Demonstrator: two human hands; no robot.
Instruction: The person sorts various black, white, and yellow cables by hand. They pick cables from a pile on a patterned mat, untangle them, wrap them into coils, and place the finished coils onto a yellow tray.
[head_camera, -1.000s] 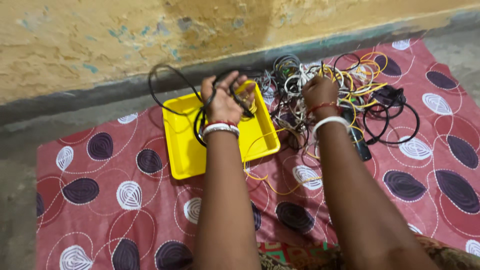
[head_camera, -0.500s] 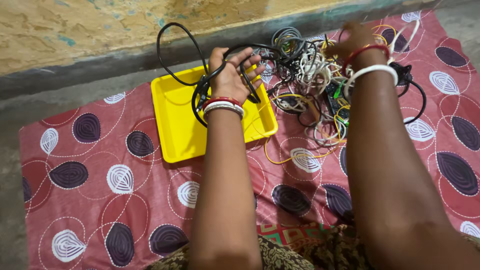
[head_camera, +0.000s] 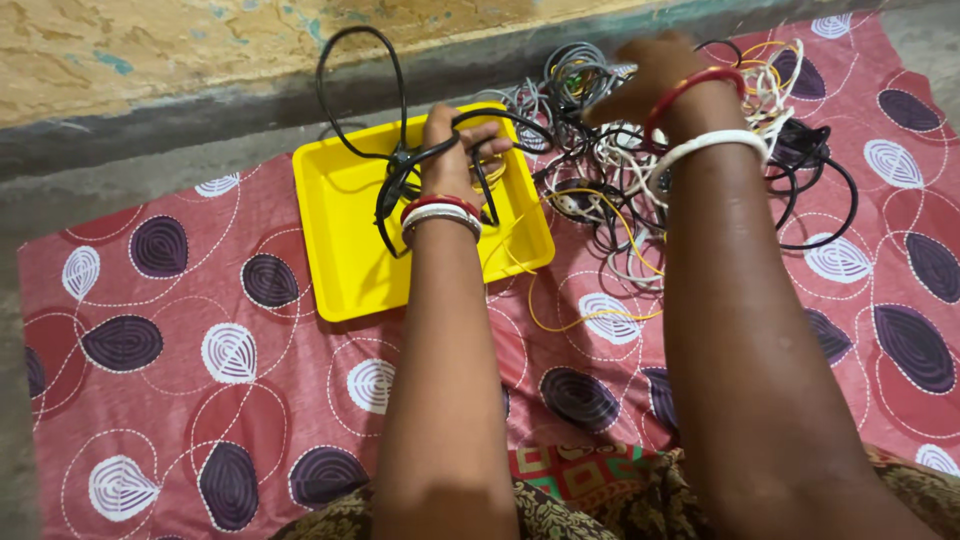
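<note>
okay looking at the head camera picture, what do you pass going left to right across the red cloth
Bare red patterned cloth → shallow yellow plastic tray → left hand gripping a looped black cable above the tray → right hand reaching into the tangled pile of white, black and yellow wires.

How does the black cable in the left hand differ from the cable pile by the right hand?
The black cable is a single looped cord, lifted above the yellow tray in the left hand; the cable pile is a tangle of many cords lying on the red cloth. The cable is all black; the pile mixes white, yellow, grey and black. The right hand reaches over the pile.
</note>
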